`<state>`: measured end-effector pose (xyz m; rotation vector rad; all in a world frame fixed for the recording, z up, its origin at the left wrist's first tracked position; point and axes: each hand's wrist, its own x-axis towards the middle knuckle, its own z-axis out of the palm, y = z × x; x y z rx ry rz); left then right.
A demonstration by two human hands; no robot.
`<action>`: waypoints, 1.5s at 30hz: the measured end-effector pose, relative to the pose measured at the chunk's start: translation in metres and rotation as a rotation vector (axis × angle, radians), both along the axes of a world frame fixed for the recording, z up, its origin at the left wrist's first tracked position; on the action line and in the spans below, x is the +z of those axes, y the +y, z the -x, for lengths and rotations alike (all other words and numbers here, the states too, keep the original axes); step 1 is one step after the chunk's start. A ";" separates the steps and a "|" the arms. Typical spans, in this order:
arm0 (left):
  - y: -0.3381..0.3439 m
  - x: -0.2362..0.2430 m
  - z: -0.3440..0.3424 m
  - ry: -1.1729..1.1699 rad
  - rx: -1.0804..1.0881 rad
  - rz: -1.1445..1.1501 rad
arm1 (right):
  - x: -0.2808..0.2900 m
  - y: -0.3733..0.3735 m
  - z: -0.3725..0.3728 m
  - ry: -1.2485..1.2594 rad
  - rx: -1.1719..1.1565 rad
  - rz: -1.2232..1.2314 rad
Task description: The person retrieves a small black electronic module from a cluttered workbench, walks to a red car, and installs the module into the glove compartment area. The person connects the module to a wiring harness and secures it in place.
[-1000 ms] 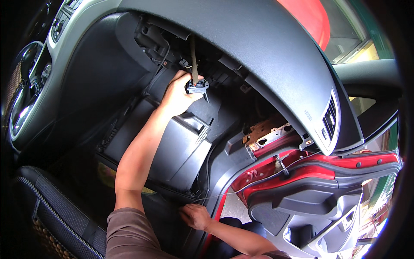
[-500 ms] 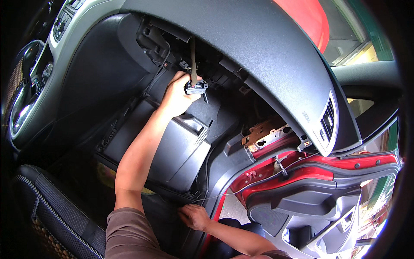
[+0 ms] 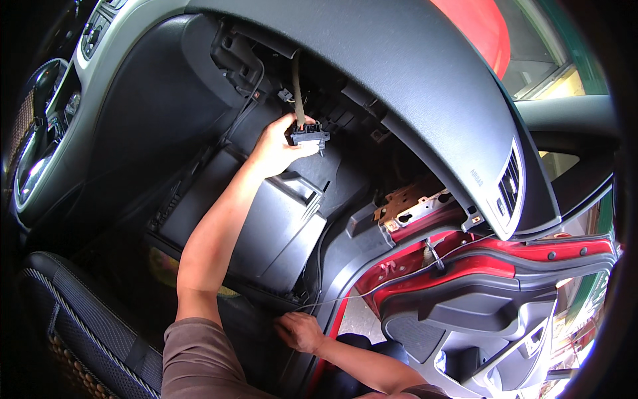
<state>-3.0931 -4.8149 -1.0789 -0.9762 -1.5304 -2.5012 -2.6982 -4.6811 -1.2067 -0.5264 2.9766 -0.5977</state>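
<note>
My left hand (image 3: 276, 146) reaches under the dashboard and grips a black connector module (image 3: 308, 137), whose top meets a tan wrapped harness (image 3: 298, 86) hanging from above. Below it lies a dark plastic glove-box panel (image 3: 266, 239) in the footwell. Low down, my right hand (image 3: 299, 331) has its fingers curled against the dark surface near the sill, beside a thin grey cable (image 3: 352, 298); whether it holds anything is hidden.
The dashboard (image 3: 359, 46) arches overhead, with an air vent (image 3: 509, 186) at its end. A seat (image 3: 86, 319) is at lower left, the console (image 3: 40, 139) at left. An exposed metal bracket (image 3: 415, 206) sits near the open red door (image 3: 465, 332).
The connector in my left hand has turned and tilted slightly, showing more of its black side. My right hand has stayed in place.
</note>
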 end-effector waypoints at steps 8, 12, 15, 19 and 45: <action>0.006 -0.006 -0.001 -0.121 -0.325 -0.031 | 0.002 -0.002 0.000 -0.007 -0.019 0.011; 0.000 0.000 -0.005 -0.207 -0.357 0.039 | 0.001 -0.002 0.000 -0.003 -0.011 0.013; -0.003 0.003 -0.006 -0.245 -0.378 0.063 | 0.001 -0.001 0.000 -0.008 -0.013 0.025; 0.005 0.003 -0.005 -0.138 -0.286 0.065 | 0.002 -0.002 0.000 -0.018 -0.011 0.011; 0.022 -0.012 0.002 0.011 0.338 0.080 | 0.003 -0.002 0.001 0.031 -0.005 0.018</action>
